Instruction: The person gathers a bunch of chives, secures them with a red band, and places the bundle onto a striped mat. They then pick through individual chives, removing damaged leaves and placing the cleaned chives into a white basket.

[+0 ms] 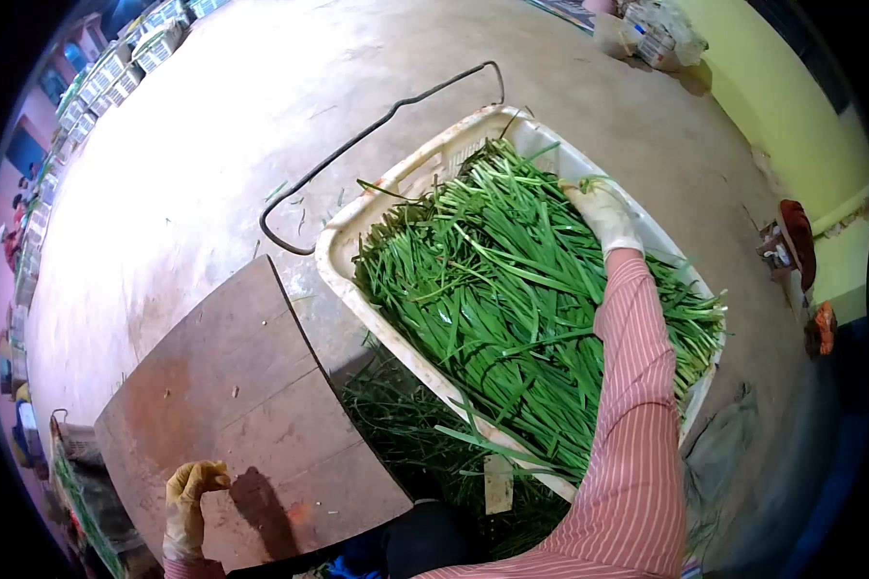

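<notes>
A white plastic crate (410, 352) is heaped with long green garlic chives (512, 280), their pale stem ends toward the far and right sides. My right hand (603, 214), in a pale glove, reaches to the crate's far right side with its fingers closed at the chives there; the fingertips are partly hidden. Over the near edge of a brown wooden board (246, 386) is my left hand (193, 490), in a yellowed glove. Its fingers are curled together, and nothing shows in them. Its shadow falls on the board.
A bent black metal handle (381, 121) sticks out past the crate's far left side. Loose dark green leaves (406, 415) lie below, between board and crate. Stacked crates (106, 82) line the far left. Plastic bags (657, 34) and a dark red shoe (797, 241) are by the wall.
</notes>
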A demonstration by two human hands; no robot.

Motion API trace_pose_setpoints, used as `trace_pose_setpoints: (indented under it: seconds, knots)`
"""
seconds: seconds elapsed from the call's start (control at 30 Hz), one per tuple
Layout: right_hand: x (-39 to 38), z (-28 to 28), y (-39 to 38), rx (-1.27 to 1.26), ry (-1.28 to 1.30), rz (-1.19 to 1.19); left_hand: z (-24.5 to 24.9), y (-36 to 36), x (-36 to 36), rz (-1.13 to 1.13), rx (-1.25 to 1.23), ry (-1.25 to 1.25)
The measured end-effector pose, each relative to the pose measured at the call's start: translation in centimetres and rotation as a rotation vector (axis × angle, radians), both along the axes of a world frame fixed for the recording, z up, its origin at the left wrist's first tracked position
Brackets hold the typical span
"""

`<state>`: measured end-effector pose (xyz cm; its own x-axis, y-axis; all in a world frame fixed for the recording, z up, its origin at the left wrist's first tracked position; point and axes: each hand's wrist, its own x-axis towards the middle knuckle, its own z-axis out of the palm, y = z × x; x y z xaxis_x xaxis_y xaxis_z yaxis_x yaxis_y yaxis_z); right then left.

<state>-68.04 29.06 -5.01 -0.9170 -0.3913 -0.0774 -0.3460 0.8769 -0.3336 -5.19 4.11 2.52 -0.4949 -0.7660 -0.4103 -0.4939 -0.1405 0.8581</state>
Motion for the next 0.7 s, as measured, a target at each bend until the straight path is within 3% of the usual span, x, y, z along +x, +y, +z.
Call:
trace_pose_setpoints:
  seconds: [0.13, 0.37, 0.47, 0.6, 0.7]
  knots:
    - [-2.5, -3.4, -1.3, 0.195, -0.009, -0.011, 0.6, -0.2, -1.1, -0.048, -0.011, -0.015]
    - [-2.6, -4.5, -2.4, 0.179, -0.193, -0.131, 1.0, 0.1, -3.5, -0.056, 0.009, 0.027]
    - [-6.1, -8.6, -2.0, 0.182, -0.237, -0.034, 0.5, 0.0, -3.8, -0.038, 0.037, 0.062]
    - [-6.2, -8.0, -1.9, 0.185, -0.417, 0.025, 0.8, 0.6, -5.7, -0.053, 0.096, 0.107]
    - [-7.4, -9.1, -2.1, 0.263, -0.389, 0.046, 1.5, 1.1, -8.6, -0.108, 0.101, 0.12]
